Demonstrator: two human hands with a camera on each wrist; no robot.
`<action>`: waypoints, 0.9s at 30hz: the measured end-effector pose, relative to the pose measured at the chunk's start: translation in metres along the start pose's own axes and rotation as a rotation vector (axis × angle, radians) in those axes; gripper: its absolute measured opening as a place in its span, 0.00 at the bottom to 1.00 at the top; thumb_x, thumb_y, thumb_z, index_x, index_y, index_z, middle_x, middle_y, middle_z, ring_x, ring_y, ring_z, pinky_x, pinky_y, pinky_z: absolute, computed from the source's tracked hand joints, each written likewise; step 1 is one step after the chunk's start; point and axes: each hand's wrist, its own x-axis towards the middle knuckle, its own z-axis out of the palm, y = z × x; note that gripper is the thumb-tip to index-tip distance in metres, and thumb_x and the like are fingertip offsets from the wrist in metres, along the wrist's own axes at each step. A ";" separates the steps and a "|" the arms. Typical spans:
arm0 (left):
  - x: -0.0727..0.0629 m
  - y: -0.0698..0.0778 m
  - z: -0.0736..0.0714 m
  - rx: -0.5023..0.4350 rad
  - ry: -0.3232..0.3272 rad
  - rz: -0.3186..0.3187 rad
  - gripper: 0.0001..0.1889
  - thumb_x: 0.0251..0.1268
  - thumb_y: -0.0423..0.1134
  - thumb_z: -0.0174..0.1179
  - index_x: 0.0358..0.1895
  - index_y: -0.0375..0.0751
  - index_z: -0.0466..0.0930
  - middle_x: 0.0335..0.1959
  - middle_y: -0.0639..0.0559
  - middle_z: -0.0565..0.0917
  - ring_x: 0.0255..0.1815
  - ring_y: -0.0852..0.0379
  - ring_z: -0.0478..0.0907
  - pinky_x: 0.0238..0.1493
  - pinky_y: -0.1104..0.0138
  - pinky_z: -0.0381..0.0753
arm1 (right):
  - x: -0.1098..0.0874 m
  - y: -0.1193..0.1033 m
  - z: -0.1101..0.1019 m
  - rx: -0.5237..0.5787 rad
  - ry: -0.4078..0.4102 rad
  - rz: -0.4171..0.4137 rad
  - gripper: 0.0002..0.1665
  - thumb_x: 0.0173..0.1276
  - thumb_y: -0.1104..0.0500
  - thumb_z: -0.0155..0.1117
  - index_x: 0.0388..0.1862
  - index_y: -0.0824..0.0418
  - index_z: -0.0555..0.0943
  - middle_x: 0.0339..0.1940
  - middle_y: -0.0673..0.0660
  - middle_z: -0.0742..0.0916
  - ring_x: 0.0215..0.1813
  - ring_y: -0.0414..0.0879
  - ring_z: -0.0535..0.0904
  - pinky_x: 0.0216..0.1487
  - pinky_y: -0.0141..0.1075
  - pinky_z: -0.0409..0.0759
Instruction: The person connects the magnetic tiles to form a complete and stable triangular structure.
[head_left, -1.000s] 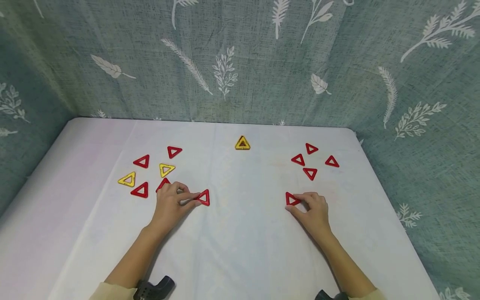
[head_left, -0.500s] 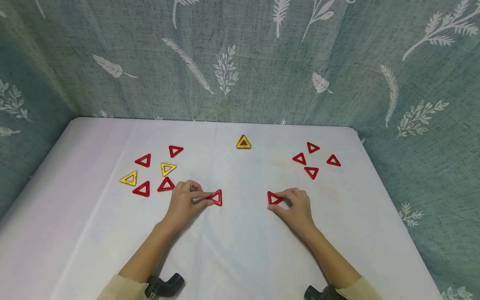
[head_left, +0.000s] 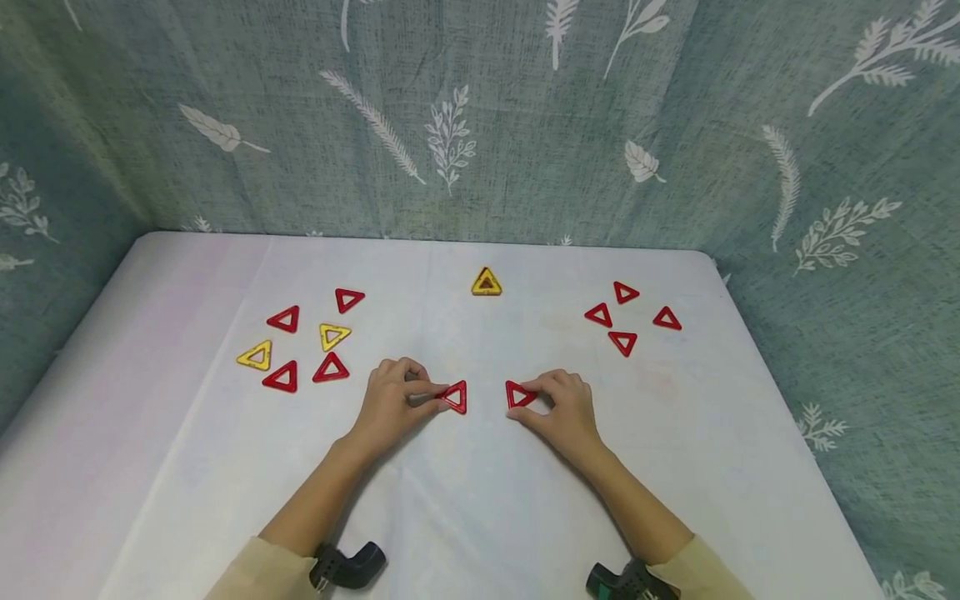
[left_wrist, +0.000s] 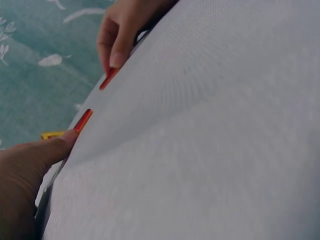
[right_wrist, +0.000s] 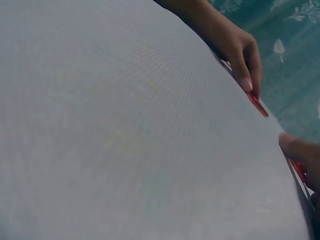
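Observation:
Near the middle of the white table, my left hand (head_left: 397, 400) pinches a red triangle frame (head_left: 456, 397) by one corner, thumb and index finger on it. Facing it, my right hand (head_left: 562, 408) pinches a second red triangle (head_left: 517, 395) the same way. The flat sides of both triangles point toward each other with a small gap between them. In the left wrist view the left triangle (left_wrist: 84, 120) shows edge-on beside the thumb, and the right one (left_wrist: 108, 80) sits under the other hand's fingers. The right wrist view shows the left hand (right_wrist: 245, 62) with its red triangle (right_wrist: 258, 104).
Several red triangles (head_left: 328, 367) and two yellow ones (head_left: 255, 356) lie to the left. A group of red triangles (head_left: 622, 342) lies at the right. At the back centre sits a yellow triangle (head_left: 487, 282) with a dark middle. A leaf-patterned curtain (head_left: 450, 125) borders the table (head_left: 480, 517).
Both hands have slid inward along the table, each with its red triangle, so the gap between the triangles has narrowed greatly. A red triangle once partly behind the left hand now shows fully.

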 end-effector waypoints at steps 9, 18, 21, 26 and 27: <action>0.008 0.010 0.011 0.013 -0.021 0.020 0.12 0.47 0.44 0.73 0.38 0.48 0.89 0.36 0.54 0.75 0.42 0.54 0.66 0.44 0.58 0.64 | 0.003 -0.010 0.011 -0.054 -0.021 -0.048 0.22 0.45 0.51 0.80 0.40 0.55 0.85 0.37 0.53 0.81 0.42 0.48 0.74 0.43 0.42 0.66; 0.008 0.014 0.014 0.033 -0.014 0.059 0.13 0.45 0.43 0.74 0.38 0.48 0.89 0.36 0.54 0.75 0.41 0.55 0.67 0.43 0.59 0.65 | 0.002 -0.017 0.017 -0.086 -0.036 -0.113 0.23 0.45 0.51 0.79 0.40 0.56 0.84 0.38 0.53 0.81 0.41 0.48 0.74 0.42 0.42 0.67; 0.006 0.014 0.014 0.031 -0.012 0.066 0.12 0.45 0.42 0.74 0.37 0.47 0.89 0.35 0.54 0.76 0.40 0.55 0.67 0.42 0.59 0.65 | 0.002 -0.017 0.018 -0.087 -0.045 -0.120 0.22 0.45 0.51 0.79 0.41 0.55 0.85 0.37 0.52 0.81 0.40 0.48 0.74 0.42 0.41 0.68; 0.006 0.014 0.013 0.014 -0.028 0.078 0.12 0.46 0.41 0.74 0.37 0.47 0.89 0.34 0.55 0.75 0.40 0.56 0.66 0.41 0.61 0.65 | 0.002 -0.015 0.018 -0.092 -0.037 -0.149 0.22 0.46 0.51 0.79 0.42 0.55 0.86 0.37 0.52 0.81 0.40 0.47 0.74 0.41 0.40 0.68; 0.007 0.014 0.013 0.012 -0.031 0.078 0.12 0.46 0.41 0.74 0.38 0.47 0.89 0.35 0.55 0.76 0.40 0.56 0.66 0.41 0.61 0.66 | 0.003 -0.015 0.018 -0.094 -0.034 -0.154 0.22 0.46 0.51 0.79 0.42 0.55 0.86 0.37 0.52 0.81 0.40 0.47 0.73 0.40 0.40 0.68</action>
